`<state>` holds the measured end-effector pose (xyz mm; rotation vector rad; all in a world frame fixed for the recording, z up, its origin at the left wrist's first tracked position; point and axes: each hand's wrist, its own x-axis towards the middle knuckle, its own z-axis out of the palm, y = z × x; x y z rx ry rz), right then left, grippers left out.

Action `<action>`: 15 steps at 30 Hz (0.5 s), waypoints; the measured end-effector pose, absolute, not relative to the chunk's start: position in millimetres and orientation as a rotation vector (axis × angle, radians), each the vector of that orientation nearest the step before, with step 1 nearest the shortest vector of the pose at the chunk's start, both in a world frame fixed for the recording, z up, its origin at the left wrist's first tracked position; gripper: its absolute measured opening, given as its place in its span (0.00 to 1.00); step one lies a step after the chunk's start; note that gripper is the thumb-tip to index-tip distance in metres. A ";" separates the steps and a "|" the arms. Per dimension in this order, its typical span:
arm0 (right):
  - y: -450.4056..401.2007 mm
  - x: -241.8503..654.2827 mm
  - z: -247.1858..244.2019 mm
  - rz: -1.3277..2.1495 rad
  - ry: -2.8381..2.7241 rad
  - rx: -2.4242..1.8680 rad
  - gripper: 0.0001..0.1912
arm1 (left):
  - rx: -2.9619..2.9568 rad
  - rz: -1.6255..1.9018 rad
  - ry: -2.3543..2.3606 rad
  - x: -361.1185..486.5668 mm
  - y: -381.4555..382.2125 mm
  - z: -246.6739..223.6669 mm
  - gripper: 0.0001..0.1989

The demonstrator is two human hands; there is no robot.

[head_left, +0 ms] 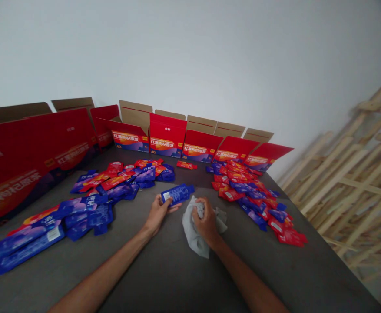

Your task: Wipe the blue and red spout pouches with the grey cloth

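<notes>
Grasping blue sachet (178,194) in left hand (157,214), right hand (206,216) clenched on grey cloth (193,234), cloth's middle hidden

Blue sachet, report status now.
Left hand holding blue sachet. Right hand clutching grey cloth. Loose sachet heaps both sides, not touching hands.

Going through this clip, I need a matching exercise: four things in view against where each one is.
Things:
1. blue sachet
2. grey cloth
3. lone red sachet
4. wooden frames

Places:
A. Off to the right of the table
B. Gripped in the right hand
C. On the table just before the red cartons, apart from the piles
D. Held in the left hand

Pairs: 1-D, 2-B, 3-C, 4-A
</notes>
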<state>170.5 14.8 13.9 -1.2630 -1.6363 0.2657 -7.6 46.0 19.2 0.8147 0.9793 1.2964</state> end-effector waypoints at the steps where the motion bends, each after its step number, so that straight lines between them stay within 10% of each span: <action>1: 15.6 171.4 13.9 0.257 -1.627 -1.259 0.10 | 0.811 1.265 0.973 -1.6 41.6 14.8 0.15; 15: 21.8 173.1 9.2 0.263 -1.802 -1.181 0.09 | 0.882 1.052 0.608 19.3 22.7 -21.2 0.29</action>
